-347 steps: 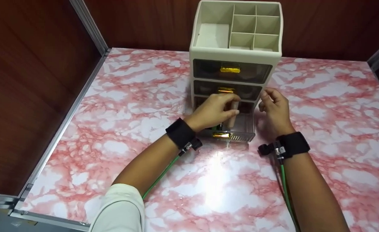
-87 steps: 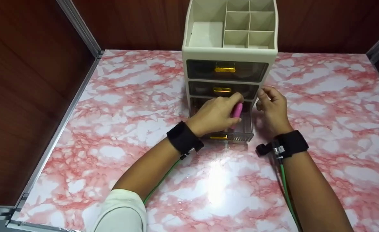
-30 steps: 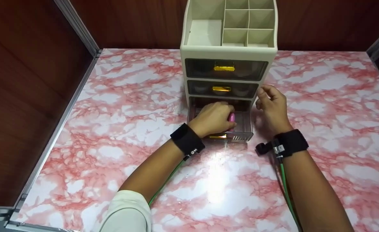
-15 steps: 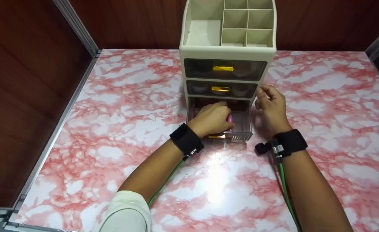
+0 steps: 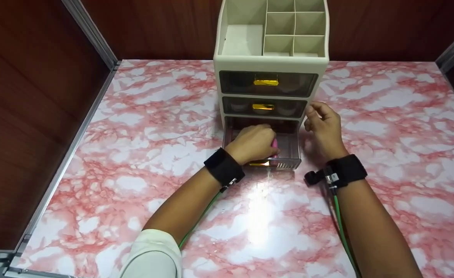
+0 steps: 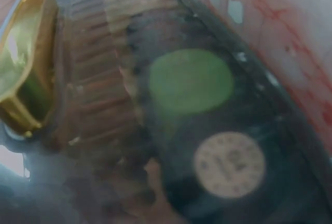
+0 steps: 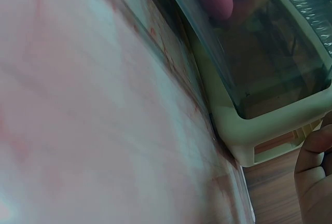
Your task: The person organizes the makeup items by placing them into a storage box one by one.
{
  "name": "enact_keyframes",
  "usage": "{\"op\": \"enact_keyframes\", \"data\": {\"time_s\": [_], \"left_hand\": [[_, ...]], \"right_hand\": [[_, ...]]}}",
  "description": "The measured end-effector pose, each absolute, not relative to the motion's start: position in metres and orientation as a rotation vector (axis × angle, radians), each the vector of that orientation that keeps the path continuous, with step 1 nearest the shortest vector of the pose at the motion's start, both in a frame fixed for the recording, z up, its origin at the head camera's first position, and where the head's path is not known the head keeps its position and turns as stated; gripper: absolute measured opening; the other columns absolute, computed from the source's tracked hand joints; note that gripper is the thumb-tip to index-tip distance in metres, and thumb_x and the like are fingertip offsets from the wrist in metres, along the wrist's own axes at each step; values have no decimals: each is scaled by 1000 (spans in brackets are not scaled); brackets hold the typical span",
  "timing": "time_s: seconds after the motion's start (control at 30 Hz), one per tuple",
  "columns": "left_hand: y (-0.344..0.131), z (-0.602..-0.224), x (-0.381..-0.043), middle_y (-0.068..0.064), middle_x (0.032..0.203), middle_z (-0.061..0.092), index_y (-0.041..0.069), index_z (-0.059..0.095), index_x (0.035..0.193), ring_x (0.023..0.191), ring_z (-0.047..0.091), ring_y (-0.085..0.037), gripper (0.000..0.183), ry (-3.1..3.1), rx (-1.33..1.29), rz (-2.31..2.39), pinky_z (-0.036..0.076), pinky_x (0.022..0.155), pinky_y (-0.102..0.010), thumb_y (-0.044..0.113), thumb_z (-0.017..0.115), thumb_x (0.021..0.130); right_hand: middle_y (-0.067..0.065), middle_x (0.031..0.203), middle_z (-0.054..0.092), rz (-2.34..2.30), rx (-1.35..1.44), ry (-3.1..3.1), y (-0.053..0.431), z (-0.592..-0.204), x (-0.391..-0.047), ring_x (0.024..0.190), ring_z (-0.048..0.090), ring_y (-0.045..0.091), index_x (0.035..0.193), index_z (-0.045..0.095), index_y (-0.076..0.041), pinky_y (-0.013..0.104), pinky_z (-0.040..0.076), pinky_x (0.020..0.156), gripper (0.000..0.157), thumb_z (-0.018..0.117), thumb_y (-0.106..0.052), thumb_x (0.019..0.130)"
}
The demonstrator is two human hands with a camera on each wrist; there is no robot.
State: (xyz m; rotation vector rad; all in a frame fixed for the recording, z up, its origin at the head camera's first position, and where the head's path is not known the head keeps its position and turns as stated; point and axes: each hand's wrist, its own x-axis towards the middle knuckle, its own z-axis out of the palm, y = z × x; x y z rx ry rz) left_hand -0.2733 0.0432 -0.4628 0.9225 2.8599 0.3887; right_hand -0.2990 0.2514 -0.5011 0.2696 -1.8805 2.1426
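Observation:
My left hand (image 5: 253, 142) is down inside the pulled-out bottom drawer (image 5: 294, 146), fingers curled about a pink round-ended stick (image 5: 275, 144). Most of the stick is hidden by the hand in the head view. Through the drawer wall, the right wrist view shows its rounded pink tip (image 7: 220, 3). My right hand (image 5: 324, 129) stands at the right side of the cream drawer organizer (image 5: 269, 63), with loosely bent fingers and fingertips right at its edge. A dark thing with a green oval (image 6: 192, 81) and a pale round dial (image 6: 230, 165) shows through the drawer front.
Two upper drawers with gold handles (image 5: 266, 82) are closed. Several divided compartments (image 5: 310, 24) top the organizer. It stands on a red-and-white marbled table (image 5: 134, 181), with dark wood panels (image 5: 161, 27) behind and at the left.
Earliest, my left hand held a tan stick over the drawer, later the pink one. It has since lowered the pink stick into the drawer. My right hand has stayed at the organizer's side.

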Motion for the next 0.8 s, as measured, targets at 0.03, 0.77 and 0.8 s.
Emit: {"op": "enact_keyframes", "data": {"time_s": [0.03,0.77,0.8], "left_hand": [[44,-463,-273,5,86,56,20,68,78,81,55,-11,17,2860,934,380,48,66,-32,35,72,86],[38,-459,-270,0,92,60,14,70,101,80,56,-15,27,2905,1124,394,48,64,-33,39,68,91],[36,-458,-270,1,94,60,14,70,103,81,56,-14,28,2905,1136,406,48,64,-33,39,67,91]], "right_hand": [[9,94,60,2138,273,-1884,252,-501,-299,56,51,13,104,66,-2,21,42,54,19,64,-18,95],[11,97,60,2139,269,-1896,252,-503,-300,57,50,13,106,66,-1,22,40,53,24,65,-22,95],[11,98,60,2138,268,-1894,252,-503,-300,57,50,13,106,66,-1,22,40,53,24,65,-22,95]]}}
